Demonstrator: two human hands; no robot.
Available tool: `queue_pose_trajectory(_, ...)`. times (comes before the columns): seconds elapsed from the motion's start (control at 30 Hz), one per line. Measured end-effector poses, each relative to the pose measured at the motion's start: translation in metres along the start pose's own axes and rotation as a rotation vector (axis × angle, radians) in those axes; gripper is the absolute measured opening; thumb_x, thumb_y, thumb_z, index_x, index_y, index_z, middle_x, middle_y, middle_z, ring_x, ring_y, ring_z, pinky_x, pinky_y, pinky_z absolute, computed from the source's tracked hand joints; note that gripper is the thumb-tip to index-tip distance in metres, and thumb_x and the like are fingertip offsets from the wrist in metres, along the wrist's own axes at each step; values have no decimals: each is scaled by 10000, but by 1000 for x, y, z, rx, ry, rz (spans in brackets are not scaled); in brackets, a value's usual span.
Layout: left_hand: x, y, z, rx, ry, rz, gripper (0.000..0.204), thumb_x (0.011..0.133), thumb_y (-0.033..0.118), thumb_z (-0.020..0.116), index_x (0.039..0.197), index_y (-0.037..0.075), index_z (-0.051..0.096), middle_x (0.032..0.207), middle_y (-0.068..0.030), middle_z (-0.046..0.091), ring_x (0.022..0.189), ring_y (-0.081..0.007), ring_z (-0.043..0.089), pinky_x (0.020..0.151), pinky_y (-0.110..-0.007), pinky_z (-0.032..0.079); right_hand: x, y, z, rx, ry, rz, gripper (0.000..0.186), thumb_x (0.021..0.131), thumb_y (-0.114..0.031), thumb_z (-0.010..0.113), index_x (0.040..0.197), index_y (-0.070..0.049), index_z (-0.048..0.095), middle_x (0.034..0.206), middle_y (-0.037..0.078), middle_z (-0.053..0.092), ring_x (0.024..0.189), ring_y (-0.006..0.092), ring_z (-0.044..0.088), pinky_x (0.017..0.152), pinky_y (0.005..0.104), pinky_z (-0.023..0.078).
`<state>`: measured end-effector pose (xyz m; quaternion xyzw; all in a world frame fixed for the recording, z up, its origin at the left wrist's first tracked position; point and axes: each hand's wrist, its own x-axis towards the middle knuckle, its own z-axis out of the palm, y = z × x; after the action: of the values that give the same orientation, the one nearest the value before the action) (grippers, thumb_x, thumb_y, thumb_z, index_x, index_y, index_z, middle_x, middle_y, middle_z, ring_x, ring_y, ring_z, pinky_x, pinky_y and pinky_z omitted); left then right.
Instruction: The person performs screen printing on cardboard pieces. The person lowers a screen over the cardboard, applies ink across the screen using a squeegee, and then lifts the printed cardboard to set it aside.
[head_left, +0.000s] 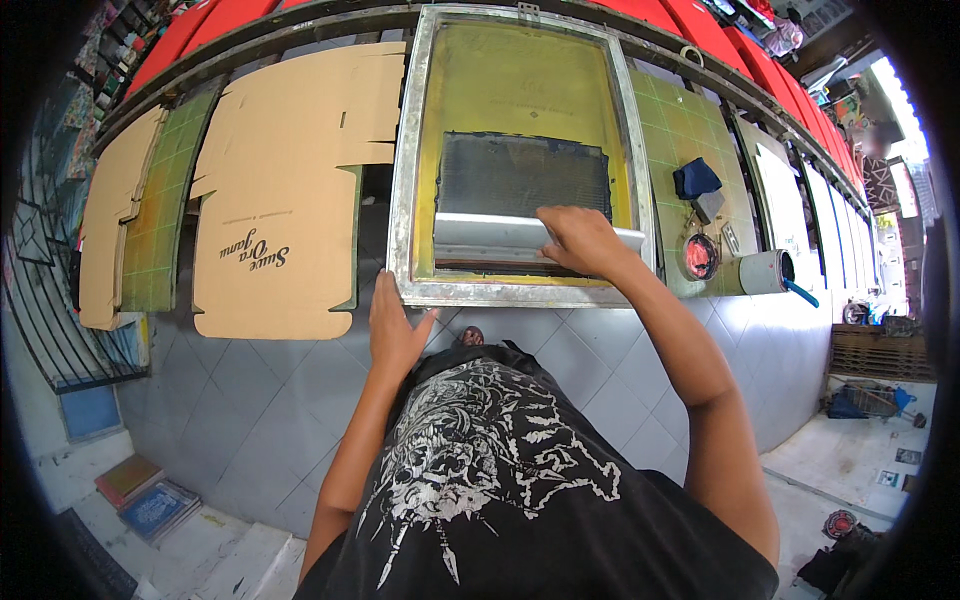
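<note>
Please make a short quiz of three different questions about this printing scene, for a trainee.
1. True or false: the right hand lies on the squeegee inside the screen frame.
2. What does the left hand touch? A) the ink can B) the near edge of the frame C) the dark cloth
3. Fill in: the printed cardboard sheet lies to the ____ of the frame.

Key: 1 true; 2 B; 3 left.
</note>
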<state>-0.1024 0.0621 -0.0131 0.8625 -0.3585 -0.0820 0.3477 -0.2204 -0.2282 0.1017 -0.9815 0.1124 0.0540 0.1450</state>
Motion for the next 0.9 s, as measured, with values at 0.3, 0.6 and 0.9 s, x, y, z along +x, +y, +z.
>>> queue_pose_trajectory(0.3, 1, 1, 3, 33, -1, -21, 832, 779, 254, 722, 1382, -93, 266, 1439, -298, 296, 1332, -428, 301, 1097, -458, 256, 75, 56, -24, -94, -30, -3, 378, 720, -280, 751, 939, -31, 570, 912, 183, 646, 896, 382, 615, 771, 472, 484)
queue_pose_trajectory(0.6, 4, 5, 2, 42, -12, -46, 825, 772, 239, 725, 1375, -97, 273, 1427, -306, 308, 1322, -436, 313, 1095, -457, 260, 146, 114, -49, -112, 127, -13, 381, 692, -275, 772, 958, -57, 610, 904, 174, 651, 883, 374, 620, 760, 465, 486)
queue_pose_trajectory(0.9, 4, 3, 2, 25, -2, -40, 828, 760, 236, 730, 1359, -119, 282, 1408, -324, 325, 1309, -446, 329, 1091, -458, 267, 56, 43, 41, -268, 466, -85, 140, 779, -60, 530, 916, -64, 555, 883, 102, 576, 874, 288, 585, 666, 396, 516)
